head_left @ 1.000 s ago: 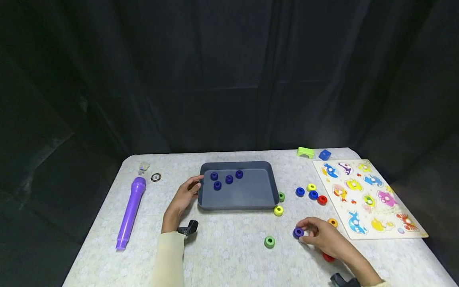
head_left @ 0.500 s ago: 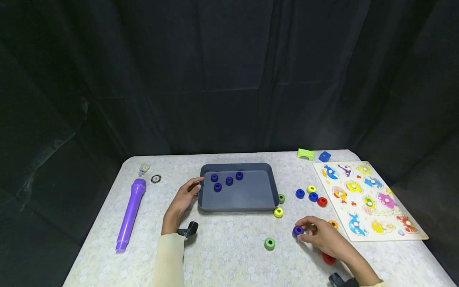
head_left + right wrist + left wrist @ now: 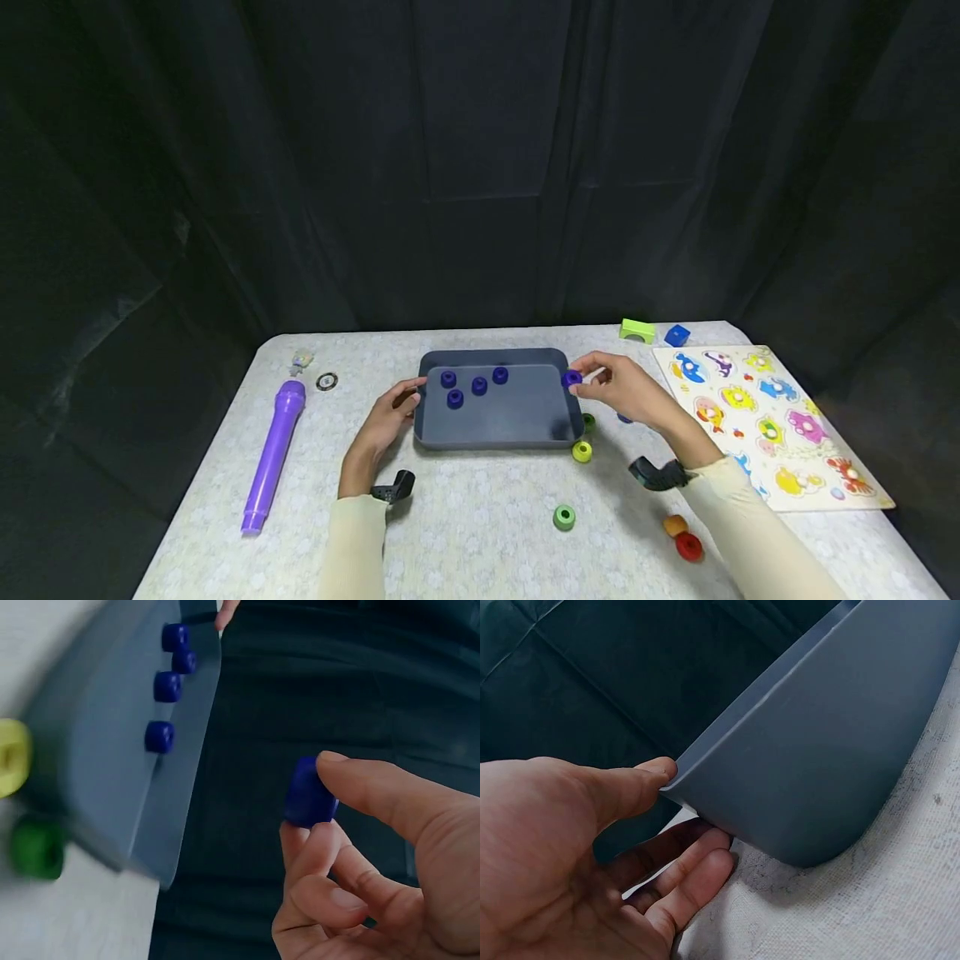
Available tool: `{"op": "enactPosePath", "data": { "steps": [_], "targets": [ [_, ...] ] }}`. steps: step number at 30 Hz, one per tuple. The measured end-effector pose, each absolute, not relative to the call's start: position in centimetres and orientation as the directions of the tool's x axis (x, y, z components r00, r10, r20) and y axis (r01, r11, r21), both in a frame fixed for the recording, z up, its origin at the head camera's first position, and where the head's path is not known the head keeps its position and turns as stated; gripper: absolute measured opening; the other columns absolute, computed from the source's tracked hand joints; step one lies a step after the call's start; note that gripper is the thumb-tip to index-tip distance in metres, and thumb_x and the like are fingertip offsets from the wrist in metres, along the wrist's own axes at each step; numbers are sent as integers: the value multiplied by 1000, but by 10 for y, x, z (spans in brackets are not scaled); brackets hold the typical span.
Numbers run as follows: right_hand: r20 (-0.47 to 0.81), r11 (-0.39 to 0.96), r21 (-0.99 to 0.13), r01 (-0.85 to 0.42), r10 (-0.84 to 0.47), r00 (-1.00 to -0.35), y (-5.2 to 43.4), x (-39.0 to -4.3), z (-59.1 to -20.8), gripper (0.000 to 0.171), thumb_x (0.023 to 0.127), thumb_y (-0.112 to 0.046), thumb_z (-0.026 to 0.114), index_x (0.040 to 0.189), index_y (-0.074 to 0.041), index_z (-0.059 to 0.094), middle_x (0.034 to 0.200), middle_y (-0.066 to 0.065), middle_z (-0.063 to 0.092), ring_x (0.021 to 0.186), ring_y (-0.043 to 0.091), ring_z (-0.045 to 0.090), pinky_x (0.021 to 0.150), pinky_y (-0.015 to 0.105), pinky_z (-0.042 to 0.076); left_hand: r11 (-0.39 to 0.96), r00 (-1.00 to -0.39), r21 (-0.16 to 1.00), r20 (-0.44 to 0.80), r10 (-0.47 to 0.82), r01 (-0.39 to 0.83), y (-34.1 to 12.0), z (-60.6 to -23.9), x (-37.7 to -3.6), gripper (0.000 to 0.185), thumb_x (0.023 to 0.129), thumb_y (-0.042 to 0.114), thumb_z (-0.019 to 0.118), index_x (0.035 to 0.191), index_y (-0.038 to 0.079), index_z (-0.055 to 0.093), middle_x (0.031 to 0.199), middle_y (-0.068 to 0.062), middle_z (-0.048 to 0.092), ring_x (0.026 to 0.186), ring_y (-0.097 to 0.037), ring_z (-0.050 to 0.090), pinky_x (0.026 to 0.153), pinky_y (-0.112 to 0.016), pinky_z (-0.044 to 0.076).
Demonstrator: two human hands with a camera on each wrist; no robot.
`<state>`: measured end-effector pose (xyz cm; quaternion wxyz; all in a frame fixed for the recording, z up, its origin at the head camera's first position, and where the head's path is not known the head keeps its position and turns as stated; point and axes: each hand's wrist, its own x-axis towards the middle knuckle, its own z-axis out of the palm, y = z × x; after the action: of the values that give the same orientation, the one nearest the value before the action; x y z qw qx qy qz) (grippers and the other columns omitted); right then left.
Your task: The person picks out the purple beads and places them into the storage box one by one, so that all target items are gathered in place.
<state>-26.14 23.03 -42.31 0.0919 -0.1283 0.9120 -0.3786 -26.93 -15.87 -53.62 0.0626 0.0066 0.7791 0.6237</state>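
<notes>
Four dark blue rings [image 3: 474, 382] lie in the grey tray [image 3: 517, 417] on the table [image 3: 465, 533], as they did a second ago. Largest change: the right hand [image 3: 626, 387] has travelled from the table's near right up to the tray's far right corner, and now pinches the fifth dark blue ring [image 3: 572, 378] between thumb and fingertips above the rim. Unmoved, the left hand [image 3: 386, 417] steadies the tray's left edge, thumb on the rim, fingers relaxed against the wall.
</notes>
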Motion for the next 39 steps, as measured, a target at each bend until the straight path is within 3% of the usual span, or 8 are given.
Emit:
{"op": "enactPosePath", "data": {
  "steps": [5,13,24,33,39],
  "targets": [
    [-76,653,-738,-172,-334,-940,199,-305,-434,33,94,-25,75,121,-7,69,113,13,68,98,23,63,81,31,51,195,-992,978,-93,90,-74,-157,-539,-273,40,108,15,52,147,11,55,147,-17,56,118,-26,54,82,-28,49],
    [-85,730,-666,-156,-282,-956,165,-342,-467,22,88,-17,79,103,-3,72,90,5,69,83,16,59,71,27,46,186,-991,980,-85,107,-64,-155,-540,-272,40,108,15,51,147,9,55,145,-19,56,116,-26,55,82,-28,49],
    [-127,847,-518,-118,-213,-969,155,-353,-485,18,85,-14,82,96,-4,72,93,8,73,85,19,64,79,34,53,196,-992,979,-81,98,-60,-154,-537,-272,39,108,15,53,146,12,57,146,-16,57,114,-23,55,81,-27,50],
    [-138,843,-526,-112,-214,-967,160,-358,-491,18,84,-13,82,96,-5,72,88,6,72,80,16,62,73,28,50,176,-991,982,-90,100,-71,-153,-537,-273,40,107,15,53,147,12,57,147,-17,56,120,-29,55,82,-28,49],
    [-162,837,-536,-109,-229,-960,162,-356,-485,28,86,-14,81,109,-2,70,101,11,73,90,21,66,83,34,54,184,-992,981,-82,98,-63,-153,-537,-276,40,107,14,53,147,11,56,147,-17,56,121,-30,55,82,-28,49]
  ]
}}
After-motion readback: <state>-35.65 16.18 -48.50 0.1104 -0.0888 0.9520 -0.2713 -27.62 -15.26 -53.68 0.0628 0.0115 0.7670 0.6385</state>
